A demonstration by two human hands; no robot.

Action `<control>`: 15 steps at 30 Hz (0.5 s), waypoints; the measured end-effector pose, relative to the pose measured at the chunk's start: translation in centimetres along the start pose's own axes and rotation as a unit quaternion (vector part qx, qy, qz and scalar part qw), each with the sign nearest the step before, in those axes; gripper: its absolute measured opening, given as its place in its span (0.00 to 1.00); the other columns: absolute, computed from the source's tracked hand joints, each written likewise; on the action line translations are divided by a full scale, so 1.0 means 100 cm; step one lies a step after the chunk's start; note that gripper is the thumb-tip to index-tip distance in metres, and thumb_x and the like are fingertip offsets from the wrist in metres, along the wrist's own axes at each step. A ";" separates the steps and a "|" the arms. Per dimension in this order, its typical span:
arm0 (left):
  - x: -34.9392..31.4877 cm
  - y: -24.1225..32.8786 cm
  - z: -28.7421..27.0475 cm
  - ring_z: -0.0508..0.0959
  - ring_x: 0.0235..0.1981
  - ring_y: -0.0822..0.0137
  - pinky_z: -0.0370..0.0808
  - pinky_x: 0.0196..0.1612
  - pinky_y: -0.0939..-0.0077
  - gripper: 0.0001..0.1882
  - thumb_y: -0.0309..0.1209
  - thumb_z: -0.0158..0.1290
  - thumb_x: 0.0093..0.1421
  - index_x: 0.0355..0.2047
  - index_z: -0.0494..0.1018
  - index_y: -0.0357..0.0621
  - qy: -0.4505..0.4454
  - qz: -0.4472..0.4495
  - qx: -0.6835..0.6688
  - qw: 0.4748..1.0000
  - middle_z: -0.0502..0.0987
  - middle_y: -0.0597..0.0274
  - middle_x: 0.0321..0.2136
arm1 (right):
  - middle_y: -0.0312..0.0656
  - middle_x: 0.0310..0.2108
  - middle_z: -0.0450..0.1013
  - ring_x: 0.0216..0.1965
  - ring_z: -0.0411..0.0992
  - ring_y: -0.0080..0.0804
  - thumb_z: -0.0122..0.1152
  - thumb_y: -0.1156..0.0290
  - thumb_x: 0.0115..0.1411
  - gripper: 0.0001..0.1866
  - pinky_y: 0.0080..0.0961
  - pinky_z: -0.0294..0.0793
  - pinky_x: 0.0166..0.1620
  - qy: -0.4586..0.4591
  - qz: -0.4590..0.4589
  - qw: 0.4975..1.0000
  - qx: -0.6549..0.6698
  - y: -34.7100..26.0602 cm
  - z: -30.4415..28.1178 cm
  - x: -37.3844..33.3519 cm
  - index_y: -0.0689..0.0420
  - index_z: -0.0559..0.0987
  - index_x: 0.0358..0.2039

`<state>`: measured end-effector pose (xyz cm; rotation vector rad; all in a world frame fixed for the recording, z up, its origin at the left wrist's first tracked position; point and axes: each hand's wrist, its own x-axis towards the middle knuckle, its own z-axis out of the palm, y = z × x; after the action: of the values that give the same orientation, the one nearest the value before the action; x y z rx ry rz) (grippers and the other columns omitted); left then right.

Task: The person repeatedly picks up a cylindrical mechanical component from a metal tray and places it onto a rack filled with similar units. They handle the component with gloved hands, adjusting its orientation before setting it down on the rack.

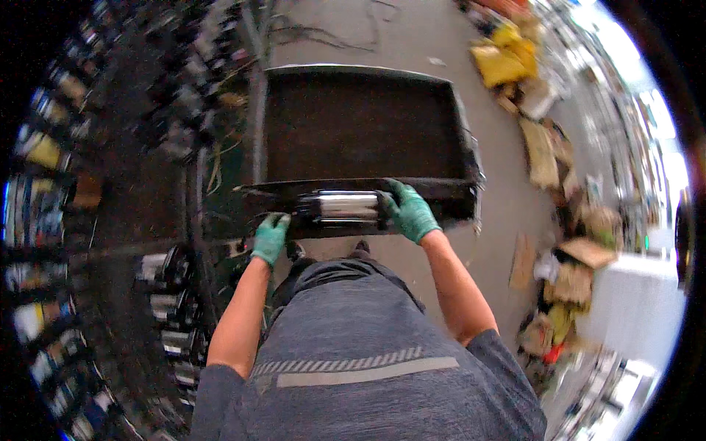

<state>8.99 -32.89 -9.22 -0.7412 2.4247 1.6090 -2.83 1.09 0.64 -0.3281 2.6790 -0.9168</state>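
Note:
A motor-like metal cylinder [349, 207] with a shiny silver body and black ends lies crosswise in front of me. It is above the near side of a dark, shallow, box-shaped cart [463, 117]. My right hand [410, 211], in a green glove, grips its right black end with bent fingers. My left hand [272, 237], gloved the same way, is closed at the dark left end. The fingertips there are partly lost against the black parts. Whether the cylinder touches the cart, I cannot tell.
Similar silver-and-black cylinders [168, 305] stand in a row at the left. A metal rail [259, 132] runs along the cart's left side. Yellow bags [504, 59], cardboard [588, 252] and sacks lie at the right, near a large white box [636, 301]. Cables lie on the far floor.

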 end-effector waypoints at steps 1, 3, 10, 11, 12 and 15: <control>-0.006 0.010 0.000 0.79 0.48 0.58 0.74 0.54 0.63 0.27 0.47 0.57 0.67 0.54 0.75 0.35 0.009 0.028 0.003 1.000 0.80 0.49 0.49 | 0.58 0.51 0.76 0.53 0.74 0.59 0.56 0.50 0.68 0.30 0.45 0.73 0.57 0.000 0.038 0.992 0.122 0.007 -0.002 -0.009 0.57 0.71 0.63; -0.014 0.033 0.013 0.77 0.51 0.57 0.72 0.57 0.64 0.33 0.51 0.60 0.64 0.58 0.72 0.35 0.028 0.064 0.019 0.997 0.77 0.48 0.53 | 0.58 0.47 0.78 0.50 0.75 0.61 0.61 0.54 0.66 0.26 0.45 0.75 0.53 0.071 0.083 0.949 0.295 0.038 0.002 -0.025 0.57 0.73 0.59; -0.012 0.025 0.053 0.76 0.49 0.59 0.73 0.56 0.67 0.41 0.38 0.74 0.52 0.58 0.63 0.35 0.071 0.084 0.048 0.993 0.76 0.50 0.49 | 0.57 0.43 0.79 0.46 0.76 0.62 0.62 0.57 0.63 0.20 0.50 0.75 0.50 0.281 0.349 0.894 -0.023 0.195 -0.034 -0.073 0.56 0.75 0.49; -0.013 0.035 0.052 0.76 0.49 0.59 0.73 0.56 0.66 0.40 0.38 0.74 0.51 0.57 0.64 0.35 0.051 0.064 0.027 0.996 0.76 0.50 0.49 | 0.54 0.40 0.79 0.41 0.77 0.54 0.63 0.59 0.63 0.20 0.47 0.76 0.43 0.287 0.364 0.886 0.003 0.218 -0.035 -0.078 0.56 0.73 0.51; -0.013 0.043 0.054 0.76 0.49 0.58 0.73 0.56 0.66 0.40 0.39 0.74 0.51 0.56 0.64 0.35 0.026 0.046 0.007 0.999 0.76 0.50 0.49 | 0.51 0.37 0.79 0.36 0.79 0.47 0.64 0.61 0.64 0.21 0.43 0.78 0.37 0.295 0.382 0.875 0.028 0.254 -0.027 -0.083 0.56 0.72 0.52; -0.008 0.041 0.050 0.76 0.48 0.57 0.73 0.55 0.65 0.39 0.38 0.74 0.51 0.55 0.64 0.34 0.019 0.061 0.050 0.997 0.77 0.49 0.48 | 0.44 0.31 0.78 0.27 0.79 0.35 0.64 0.66 0.65 0.19 0.35 0.79 0.27 0.334 0.359 0.832 0.258 0.281 -0.018 -0.066 0.56 0.70 0.52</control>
<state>6.98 -26.89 -7.62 -0.6241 2.6022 1.5134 -0.67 25.76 -14.29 1.2413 2.5284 -1.5898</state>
